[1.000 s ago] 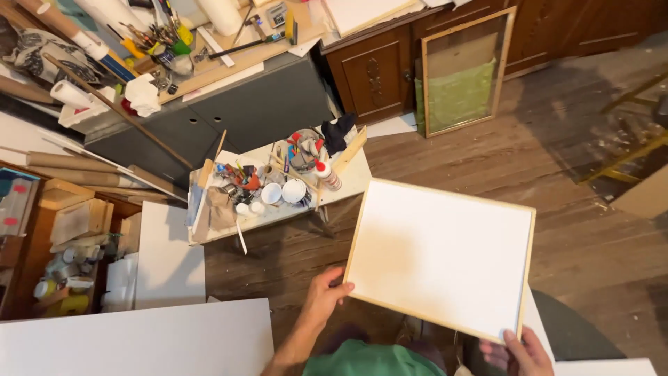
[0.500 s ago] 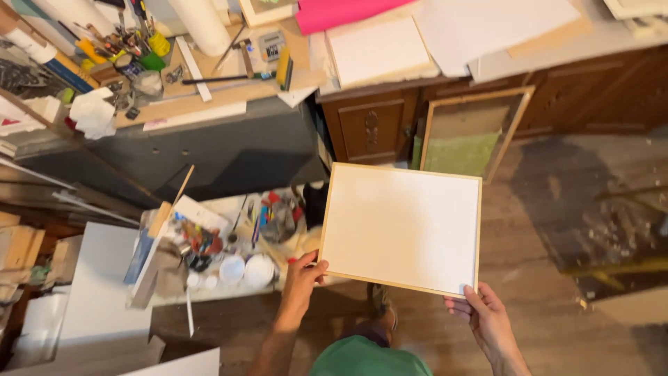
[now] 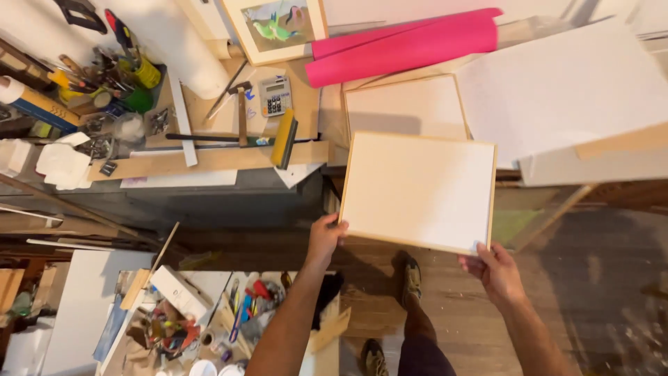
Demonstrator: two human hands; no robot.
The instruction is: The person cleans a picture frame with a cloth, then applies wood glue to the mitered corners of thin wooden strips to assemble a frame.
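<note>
The left hand (image 3: 325,237) and right hand (image 3: 495,270), fingers clamped on its near corners, are now lifting the white board (image 3: 419,189) farther, over the workbench (image 3: 209,160).

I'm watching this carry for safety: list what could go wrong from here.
1. Both hands, left hand and right hand, pinch only the near edge of the canvas, so it could tip or slip.
2. Its far edge hangs close to the hammer and squeegee on the bench; a bump might knock them off.
3. The low paint table sits beside the person's feet, perhaps a trip hazard.
</note>
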